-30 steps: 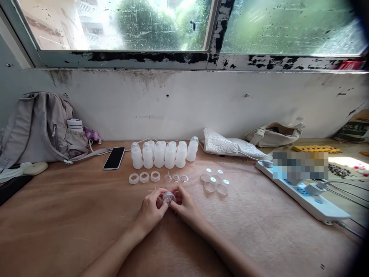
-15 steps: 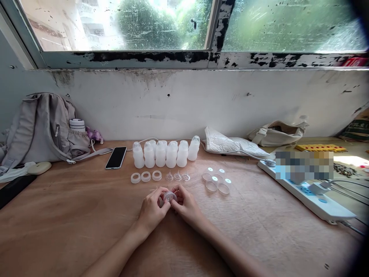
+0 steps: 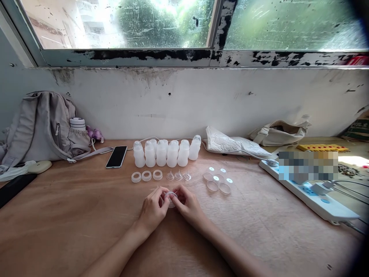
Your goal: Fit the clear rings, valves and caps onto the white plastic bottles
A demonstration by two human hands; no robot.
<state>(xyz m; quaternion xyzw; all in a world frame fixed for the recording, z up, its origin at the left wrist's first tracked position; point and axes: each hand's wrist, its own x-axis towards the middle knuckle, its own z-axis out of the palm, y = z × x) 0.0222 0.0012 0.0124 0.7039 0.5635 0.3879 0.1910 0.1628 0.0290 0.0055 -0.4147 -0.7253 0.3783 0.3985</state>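
Note:
Between the fingertips of both hands is a whitish bottle collar ring (image 3: 171, 194), with a clear piece, likely a bottle nipple, showing under its near side. My left hand (image 3: 155, 204) pinches it from the left, thumb at the near edge. On the other side my right hand (image 3: 186, 202) grips it, thumb pressing over the rim. Just beyond the hands lie three white collar rings (image 3: 147, 176) and three clear nipples (image 3: 178, 176) in a row. Frosted baby bottles (image 3: 161, 154) stand behind them. Clear round caps (image 3: 212, 186) and small white discs (image 3: 216, 178) lie to the right.
A phone (image 3: 117, 157) lies left of the bottles, near a grey backpack (image 3: 46, 127). A white padded bag (image 3: 230, 144) and a beige pouch (image 3: 281, 132) rest by the wall. The long power strip (image 3: 317, 204) with cables occupies the right side of the wooden table (image 3: 72, 231).
The collar ring has tilted between my fingers, so the clear part now shows below its rim. My right thumb has shifted onto the rim. The view has moved slightly.

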